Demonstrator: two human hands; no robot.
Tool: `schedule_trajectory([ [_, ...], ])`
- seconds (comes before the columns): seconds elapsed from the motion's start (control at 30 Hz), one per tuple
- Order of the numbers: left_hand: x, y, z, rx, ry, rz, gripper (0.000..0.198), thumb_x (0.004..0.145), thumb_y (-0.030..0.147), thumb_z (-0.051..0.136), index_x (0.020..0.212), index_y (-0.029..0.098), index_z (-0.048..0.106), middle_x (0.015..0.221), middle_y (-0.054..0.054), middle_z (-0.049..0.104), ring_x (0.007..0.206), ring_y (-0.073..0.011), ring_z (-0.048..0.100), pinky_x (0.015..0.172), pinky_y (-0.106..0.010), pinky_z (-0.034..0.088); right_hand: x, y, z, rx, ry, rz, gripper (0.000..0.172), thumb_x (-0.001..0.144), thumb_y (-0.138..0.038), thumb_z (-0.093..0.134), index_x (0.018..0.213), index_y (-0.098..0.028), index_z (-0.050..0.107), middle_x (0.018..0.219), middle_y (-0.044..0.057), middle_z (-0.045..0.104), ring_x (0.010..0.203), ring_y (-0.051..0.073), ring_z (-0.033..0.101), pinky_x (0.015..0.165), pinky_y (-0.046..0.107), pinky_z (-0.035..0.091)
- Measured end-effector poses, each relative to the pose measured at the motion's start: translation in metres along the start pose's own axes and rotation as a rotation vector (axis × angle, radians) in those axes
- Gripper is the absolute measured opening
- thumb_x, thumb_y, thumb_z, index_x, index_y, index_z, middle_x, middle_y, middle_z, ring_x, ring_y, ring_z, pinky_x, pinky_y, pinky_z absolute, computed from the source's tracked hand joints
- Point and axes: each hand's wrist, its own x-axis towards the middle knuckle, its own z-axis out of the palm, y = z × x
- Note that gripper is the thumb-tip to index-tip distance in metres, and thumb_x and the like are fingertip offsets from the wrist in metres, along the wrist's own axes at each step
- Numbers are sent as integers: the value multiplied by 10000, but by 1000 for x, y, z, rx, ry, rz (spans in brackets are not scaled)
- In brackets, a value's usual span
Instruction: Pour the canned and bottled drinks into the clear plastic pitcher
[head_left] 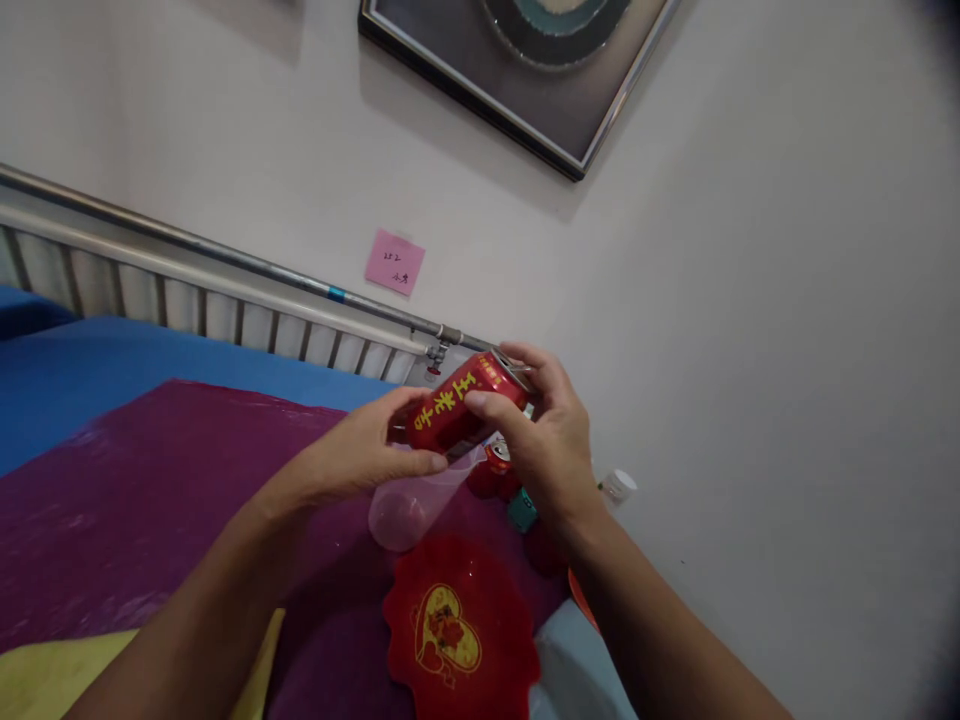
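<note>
A red drink can [457,405] with yellow characters is held tilted in the air between both hands. My left hand [375,440] wraps its lower end, thumb along the underside. Around the top end curl the fingers of my right hand [551,425], with the thumb on the can's side. The lid faces up and right, partly covered by the right fingers. Below the can stands a translucent plastic cup [409,510]. A second red can [491,470] is behind it, partly hidden by my right hand.
A red scalloped plate [517,620] with a heart design lies on the purple cover [225,480]. Near my right wrist are a teal item [523,510] and a white-capped bottle [619,486]. A yellow cloth [67,670] lies at lower left. Behind are a radiator [225,320] and the wall.
</note>
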Motion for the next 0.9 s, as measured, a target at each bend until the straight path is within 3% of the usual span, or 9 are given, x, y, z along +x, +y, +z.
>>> schedule_trajectory([
  [0.1, 2, -2, -14, -124, 127, -37, 610, 595, 304, 824, 1156, 224, 600, 1107, -75, 691, 1009, -260, 662, 839, -372, 546, 8, 11, 19, 144, -30, 43, 455, 731, -419, 683, 1146, -269, 567, 1082, 46, 662, 979, 235, 629, 916, 460, 505],
  [0.2, 5, -7, -30, -102, 204, -44, 587, 582, 298, 832, 1125, 223, 621, 1094, -81, 697, 999, -268, 664, 831, -371, 547, 10, 28, 30, 194, -62, 45, 531, 768, -463, 647, 1239, -263, 506, 1214, 76, 616, 1098, 248, 595, 977, 465, 476],
  [0.3, 8, -14, -44, -16, 238, -54, 583, 583, 310, 826, 1123, 225, 623, 1127, -89, 689, 1031, -279, 651, 877, -387, 528, 5, 50, 29, 186, 16, 81, 518, 780, -463, 626, 1235, -240, 521, 1289, 96, 575, 1198, 268, 535, 1042, 475, 417],
  [0.4, 9, -18, -51, 81, 274, -114, 632, 581, 340, 826, 1162, 221, 609, 1152, -92, 682, 1041, -285, 644, 885, -396, 519, -4, 71, 22, 233, 102, 160, 447, 775, -448, 628, 1156, -223, 568, 1231, 96, 610, 1186, 267, 539, 1036, 482, 413],
  [0.6, 10, -17, -46, 130, 383, -122, 729, 542, 368, 852, 1213, 216, 610, 1134, -108, 685, 990, -274, 654, 838, -374, 539, -21, 108, 22, 383, 160, 234, 357, 776, -390, 641, 1077, -203, 592, 1171, 87, 642, 1127, 225, 576, 1010, 440, 434],
  [0.9, 13, -23, -16, 173, 482, -36, 671, 612, 318, 835, 1242, 287, 607, 1226, -81, 641, 1051, -273, 631, 743, -306, 571, -38, 154, 31, 482, 58, 376, 375, 785, -417, 631, 1089, -200, 596, 1161, 86, 663, 1090, 234, 608, 993, 432, 457],
])
